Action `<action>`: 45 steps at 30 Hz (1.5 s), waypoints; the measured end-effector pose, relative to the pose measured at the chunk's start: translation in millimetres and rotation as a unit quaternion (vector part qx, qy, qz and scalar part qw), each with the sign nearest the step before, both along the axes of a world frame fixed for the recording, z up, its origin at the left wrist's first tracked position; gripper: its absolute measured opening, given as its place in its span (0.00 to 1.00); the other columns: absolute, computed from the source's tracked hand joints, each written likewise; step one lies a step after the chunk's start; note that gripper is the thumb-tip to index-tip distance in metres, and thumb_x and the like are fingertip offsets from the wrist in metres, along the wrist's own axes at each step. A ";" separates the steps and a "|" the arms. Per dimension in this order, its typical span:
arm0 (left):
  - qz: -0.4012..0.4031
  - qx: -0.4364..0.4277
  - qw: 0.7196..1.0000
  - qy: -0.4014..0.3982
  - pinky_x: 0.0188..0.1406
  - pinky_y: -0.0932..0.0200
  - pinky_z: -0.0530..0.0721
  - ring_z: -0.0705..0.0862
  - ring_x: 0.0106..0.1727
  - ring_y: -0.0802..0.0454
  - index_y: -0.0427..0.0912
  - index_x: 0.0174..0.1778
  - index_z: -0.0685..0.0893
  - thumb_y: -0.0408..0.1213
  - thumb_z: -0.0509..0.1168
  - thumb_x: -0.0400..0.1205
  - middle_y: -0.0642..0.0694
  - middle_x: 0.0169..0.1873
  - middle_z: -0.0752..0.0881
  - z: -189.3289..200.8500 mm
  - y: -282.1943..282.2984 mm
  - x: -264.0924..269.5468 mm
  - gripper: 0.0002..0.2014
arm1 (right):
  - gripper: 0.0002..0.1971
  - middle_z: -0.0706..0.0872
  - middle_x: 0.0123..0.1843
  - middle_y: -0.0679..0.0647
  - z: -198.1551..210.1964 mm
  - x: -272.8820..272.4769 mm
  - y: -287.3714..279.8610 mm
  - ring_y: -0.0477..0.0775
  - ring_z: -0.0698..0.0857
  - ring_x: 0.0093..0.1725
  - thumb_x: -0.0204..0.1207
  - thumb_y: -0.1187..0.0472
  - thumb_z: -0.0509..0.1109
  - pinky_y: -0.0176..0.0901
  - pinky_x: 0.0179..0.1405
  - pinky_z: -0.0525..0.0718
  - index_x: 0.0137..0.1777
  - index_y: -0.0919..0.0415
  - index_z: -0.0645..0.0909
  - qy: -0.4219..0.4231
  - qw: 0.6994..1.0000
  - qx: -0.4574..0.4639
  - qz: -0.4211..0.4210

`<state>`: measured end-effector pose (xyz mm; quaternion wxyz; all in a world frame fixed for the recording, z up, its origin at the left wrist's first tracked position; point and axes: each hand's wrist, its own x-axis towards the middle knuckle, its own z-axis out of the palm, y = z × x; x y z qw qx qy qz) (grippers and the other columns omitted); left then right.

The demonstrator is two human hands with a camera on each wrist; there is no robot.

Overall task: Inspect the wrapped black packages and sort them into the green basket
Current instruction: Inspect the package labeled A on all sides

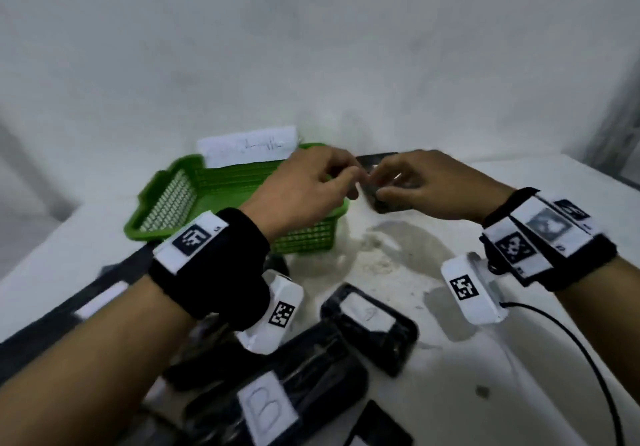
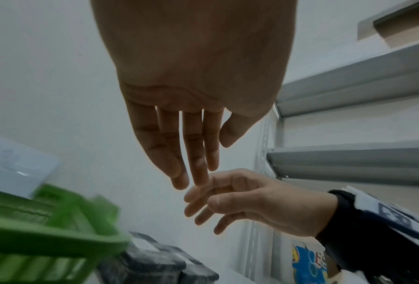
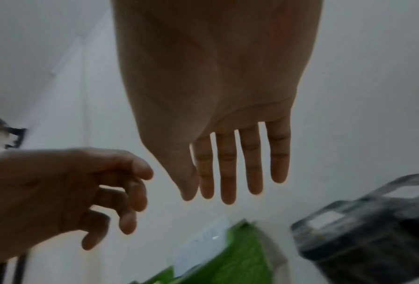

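Observation:
The green basket stands at the back of the white table, and I see nothing inside it. Just right of it a wrapped black package lies on the table, also seen below the hands in the left wrist view and the right wrist view. My left hand and right hand hover fingertip to fingertip over that package. The wrist views show the left hand and right hand with straight or relaxed fingers, holding nothing.
Several wrapped black packages with white labels lie near the table's front, one marked B and another beside it. A white paper label stands behind the basket. A black cable trails at the right. Grey shelves stand beyond.

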<state>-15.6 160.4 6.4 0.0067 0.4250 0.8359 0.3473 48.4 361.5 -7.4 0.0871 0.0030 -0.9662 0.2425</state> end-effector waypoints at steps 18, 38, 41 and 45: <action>0.350 -0.339 0.865 -0.118 0.65 0.48 0.81 0.85 0.59 0.48 0.53 0.72 0.72 0.76 0.56 0.73 0.48 0.65 0.83 -45.5 -352.9 42.8 0.38 | 0.45 0.69 0.85 0.60 -34.5 -72.1 -292.3 0.65 0.74 0.80 0.76 0.22 0.54 0.61 0.78 0.72 0.87 0.46 0.53 -0.143 0.940 0.262 0.162; 0.344 0.169 0.919 -0.088 0.34 0.62 0.87 0.86 0.39 0.59 0.47 0.51 0.86 0.40 0.63 0.88 0.44 0.42 0.87 -49.4 -374.9 51.2 0.07 | 0.21 0.90 0.61 0.52 -29.1 -32.2 -268.7 0.52 0.90 0.57 0.77 0.50 0.76 0.56 0.66 0.86 0.69 0.54 0.82 -0.058 0.943 -0.308 0.116; 0.322 0.215 0.920 -0.056 0.39 0.58 0.88 0.87 0.43 0.58 0.50 0.57 0.85 0.40 0.64 0.87 0.42 0.46 0.88 -49.9 -353.4 41.1 0.06 | 0.29 0.87 0.66 0.53 -33.5 -39.2 -259.5 0.51 0.89 0.63 0.75 0.52 0.80 0.51 0.65 0.88 0.73 0.52 0.75 -0.004 0.906 -0.408 0.108; 0.305 0.279 0.910 -0.034 0.55 0.48 0.88 0.87 0.48 0.53 0.59 0.62 0.82 0.59 0.67 0.76 0.52 0.49 0.86 -43.3 -318.8 20.5 0.19 | 0.27 0.93 0.45 0.41 -24.7 -37.0 -236.9 0.42 0.92 0.44 0.80 0.66 0.74 0.39 0.41 0.91 0.72 0.51 0.63 0.054 0.850 -0.518 0.077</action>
